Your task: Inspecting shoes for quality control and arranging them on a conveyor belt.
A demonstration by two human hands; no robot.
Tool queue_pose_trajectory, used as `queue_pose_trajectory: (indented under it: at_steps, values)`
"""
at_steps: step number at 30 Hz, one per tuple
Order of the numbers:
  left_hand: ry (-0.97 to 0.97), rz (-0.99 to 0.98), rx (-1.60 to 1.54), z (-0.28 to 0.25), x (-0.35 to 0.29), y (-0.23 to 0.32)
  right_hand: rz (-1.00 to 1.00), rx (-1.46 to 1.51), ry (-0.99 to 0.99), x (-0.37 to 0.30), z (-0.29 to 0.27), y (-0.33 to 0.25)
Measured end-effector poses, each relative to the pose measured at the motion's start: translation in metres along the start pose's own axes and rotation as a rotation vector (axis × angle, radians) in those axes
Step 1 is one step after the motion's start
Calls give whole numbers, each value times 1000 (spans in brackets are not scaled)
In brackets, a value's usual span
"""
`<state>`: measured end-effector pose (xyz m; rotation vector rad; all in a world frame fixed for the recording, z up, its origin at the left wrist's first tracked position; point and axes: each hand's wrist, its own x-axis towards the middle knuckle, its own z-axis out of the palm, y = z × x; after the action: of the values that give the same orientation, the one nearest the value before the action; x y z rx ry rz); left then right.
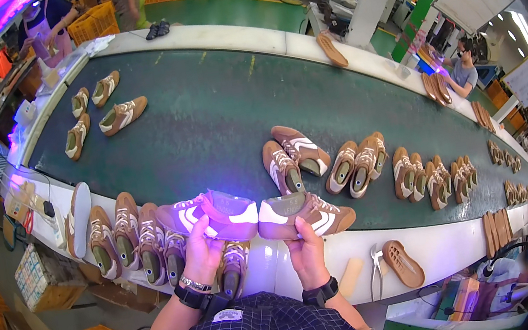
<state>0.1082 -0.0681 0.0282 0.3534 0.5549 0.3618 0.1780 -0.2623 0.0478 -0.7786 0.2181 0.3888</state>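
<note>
Our left hand pinches a low brown sneaker with white stripes, tinted violet by the light; our right hand pinches a matching brown-and-white laced sneaker, thumb on its near side. We hold both heel to heel, above the inner edge of the curved white desk. A tight row of brown laced sneakers crowds the desk to our left, partly hidden by our left arm and its shoe. Just beyond the right-hand sneaker, a brown pair occupies the dark green conveyor belt. To our right lie a flat beige piece, silver metal pliers and a brown sole.
</note>
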Motion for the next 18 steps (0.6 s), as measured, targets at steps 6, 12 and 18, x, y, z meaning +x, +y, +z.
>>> queue_pose_trajectory:
  at_steps: [6, 12, 18]
  values:
    - [-49, 46, 41, 1, 1, 4, -26, -41, -28, 2, -2, 0]
    - [-96, -23, 6, 3, -5, 8, 70, -27, -65, 2, -7, -4]
    - [-325, -329, 157, 16, -28, -3, 263, 57, -191, -16, -57, -26]
